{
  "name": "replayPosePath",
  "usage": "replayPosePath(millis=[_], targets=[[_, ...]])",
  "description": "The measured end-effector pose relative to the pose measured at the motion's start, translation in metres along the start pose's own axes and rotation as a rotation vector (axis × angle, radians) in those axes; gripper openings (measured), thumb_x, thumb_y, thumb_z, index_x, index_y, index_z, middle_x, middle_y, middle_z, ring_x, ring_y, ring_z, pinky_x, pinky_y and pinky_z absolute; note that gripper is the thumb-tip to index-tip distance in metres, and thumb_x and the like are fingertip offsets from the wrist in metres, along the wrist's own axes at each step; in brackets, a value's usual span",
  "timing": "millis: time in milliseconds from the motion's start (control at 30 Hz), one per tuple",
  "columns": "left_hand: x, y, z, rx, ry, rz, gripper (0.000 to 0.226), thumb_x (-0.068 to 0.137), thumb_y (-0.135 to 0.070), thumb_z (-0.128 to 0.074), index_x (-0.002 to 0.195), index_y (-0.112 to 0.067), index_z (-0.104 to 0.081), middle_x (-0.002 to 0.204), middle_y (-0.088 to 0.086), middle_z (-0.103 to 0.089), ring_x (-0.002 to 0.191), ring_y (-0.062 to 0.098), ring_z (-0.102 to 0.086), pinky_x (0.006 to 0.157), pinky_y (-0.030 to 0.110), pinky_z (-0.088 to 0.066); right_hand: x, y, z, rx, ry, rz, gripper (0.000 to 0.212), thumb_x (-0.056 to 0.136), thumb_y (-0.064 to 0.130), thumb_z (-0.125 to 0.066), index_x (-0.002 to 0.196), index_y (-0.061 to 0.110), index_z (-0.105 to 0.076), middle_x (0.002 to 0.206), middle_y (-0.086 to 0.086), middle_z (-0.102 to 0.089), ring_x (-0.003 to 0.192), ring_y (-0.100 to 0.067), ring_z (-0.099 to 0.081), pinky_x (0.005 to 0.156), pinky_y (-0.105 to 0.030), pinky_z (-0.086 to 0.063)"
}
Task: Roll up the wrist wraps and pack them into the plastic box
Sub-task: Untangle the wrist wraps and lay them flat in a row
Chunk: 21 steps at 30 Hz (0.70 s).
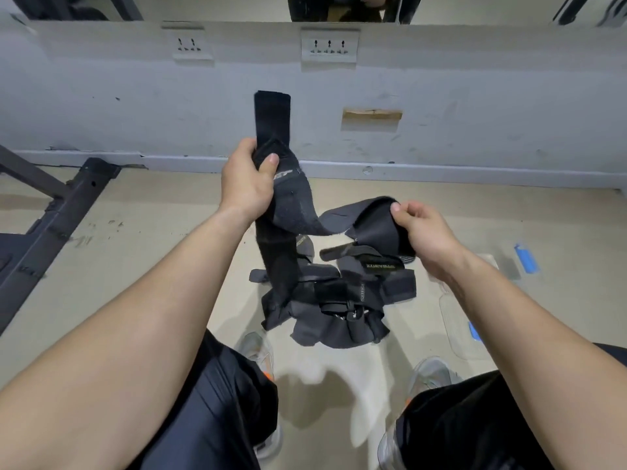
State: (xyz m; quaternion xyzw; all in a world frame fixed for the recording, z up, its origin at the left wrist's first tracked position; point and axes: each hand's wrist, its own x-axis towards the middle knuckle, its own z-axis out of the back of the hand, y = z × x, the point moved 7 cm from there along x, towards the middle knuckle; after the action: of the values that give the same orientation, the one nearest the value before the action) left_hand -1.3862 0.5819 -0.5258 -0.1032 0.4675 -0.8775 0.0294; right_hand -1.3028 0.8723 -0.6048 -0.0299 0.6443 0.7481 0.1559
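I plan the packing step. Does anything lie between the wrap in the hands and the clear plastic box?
Nothing visible does. The wrist wrap, held by the left hand and right hand, hangs above the pile of wraps; the plastic box lies on the floor right of it.

— The wrap [294, 212]?
— Black; the pile [339, 307] black and dark grey.
— The box [456, 329]?
— Clear, with blue clips [526, 260]; the floor [152, 239] beige, the wall [101, 96] pale grey, the shoes [432, 369] grey with orange.

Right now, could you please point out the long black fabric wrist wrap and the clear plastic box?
Long black fabric wrist wrap [295, 213]: head view, middle stretch.
Clear plastic box [456, 323]: head view, left part.
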Motion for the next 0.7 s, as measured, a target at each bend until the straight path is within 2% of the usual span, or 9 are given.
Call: replayPosePath(millis=[67,167,333,467,600,700], targets=[[-0.007,-0.005,-0.017,-0.081,0.167,-0.039,0.016,0.099,-0.022,-0.061,0.111,-0.013,-0.064,0.098,-0.002,-0.069,0.094,0.019,-0.064,0.092,0.037,-0.051,-0.004,0.012,-0.005,0.044,0.022,0.036,0.029,0.104,0.03,-0.058,0.076,0.022,-0.059,0.072,0.001,-0.063,0.068,-0.018,-0.056,0.068,-0.033,-0.043],[-0.027,-0.009,-0.052,-0.219,0.481,-0.009,0.025,0.096,-0.017,-0.066,0.121,-0.01,-0.064,0.109,0.005,-0.073,0.098,0.015,-0.068,0.1,0.039,-0.052,-0.009,0.027,-0.014,0.092,0.039,0.064,0.023,0.103,0.027,-0.061,0.082,0.018,-0.064,0.071,-0.001,-0.067,0.066,-0.018,-0.058,0.067,-0.032,-0.046],[-0.046,-0.016,-0.071,-0.386,0.778,0.042,0.03,0.101,-0.003,-0.059,0.131,-0.003,-0.06,0.12,0.01,-0.07,0.107,0.018,-0.067,0.098,0.033,-0.053,-0.013,0.039,-0.029,0.093,0.087,0.124,0.021,0.1,0.017,-0.064,0.081,0.017,-0.072,0.075,0.001,-0.073,0.072,-0.015,-0.065,0.078,-0.033,-0.052],[-0.067,-0.021,-0.079,-0.543,1.05,0.158,0.047,0.093,-0.012,-0.059,0.139,-0.001,-0.056,0.129,0.017,-0.066,0.111,0.025,-0.067,0.094,0.032,-0.055,-0.017,0.049,-0.036,0.071,0.096,0.161,0.021,0.099,0.013,-0.065,0.079,0.017,-0.073,0.071,0.007,-0.073,0.066,-0.006,-0.065,0.069,-0.024,-0.051],[-0.068,-0.016,-0.082,-0.591,0.998,0.205,0.049,0.091,-0.016,-0.061,0.137,0.001,-0.056,0.131,0.028,-0.063,0.112,0.031,-0.065,0.097,0.036,-0.055,-0.016,0.05,-0.028,0.075,-0.042,0.155,0.014,0.09,0.021,-0.078,0.078,0.018,-0.071,0.068,0.008,-0.072,0.064,-0.006,-0.065,0.067,-0.027,-0.051],[-0.062,-0.015,-0.075,-0.645,0.932,0.255,0.032,0.093,-0.011,-0.064,0.124,-0.002,-0.063,0.11,0.015,-0.073,0.096,0.022,-0.072,0.086,0.03,-0.058,-0.014,0.043,-0.011,0.025,-0.211,0.177,0.017,0.089,0.03,-0.076,0.079,0.025,-0.063,0.073,0.011,-0.064,0.07,-0.008,-0.06,0.074,-0.032,-0.05]])
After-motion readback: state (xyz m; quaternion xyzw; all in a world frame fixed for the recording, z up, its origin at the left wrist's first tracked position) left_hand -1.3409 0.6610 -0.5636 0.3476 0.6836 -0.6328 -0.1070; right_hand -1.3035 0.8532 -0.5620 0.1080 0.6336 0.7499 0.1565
